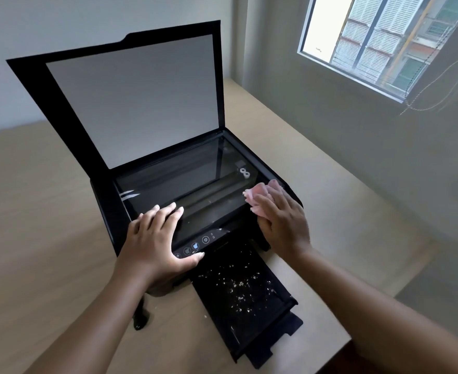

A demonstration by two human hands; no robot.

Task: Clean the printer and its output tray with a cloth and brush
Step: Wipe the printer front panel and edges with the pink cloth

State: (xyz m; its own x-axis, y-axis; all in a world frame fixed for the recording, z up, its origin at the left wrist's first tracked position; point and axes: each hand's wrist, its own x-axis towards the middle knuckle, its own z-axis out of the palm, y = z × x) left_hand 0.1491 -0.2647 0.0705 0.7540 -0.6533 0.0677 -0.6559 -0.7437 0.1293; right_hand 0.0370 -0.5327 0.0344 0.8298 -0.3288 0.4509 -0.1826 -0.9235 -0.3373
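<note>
Head view: black printer point(109, 211) on a pale wooden table point(33, 211), lid point(130, 98) raised over glossy glass point(179, 182). Left hand point(155, 238) lies flat, fingers spread, at the glass's seven o'clock corner. Right hand point(281, 220) presses a crumpled pink cloth point(263, 191) at four o'clock. White crumbs speckle the matte output tray point(249, 292) between the wrists.

This looks like a plain room in a flat or small office. A black printer point(195, 184) sits on a bare wooden desk point(33, 211) against blank walls, and the window point(379, 41) faces a neighbouring multi-storey building.
</note>
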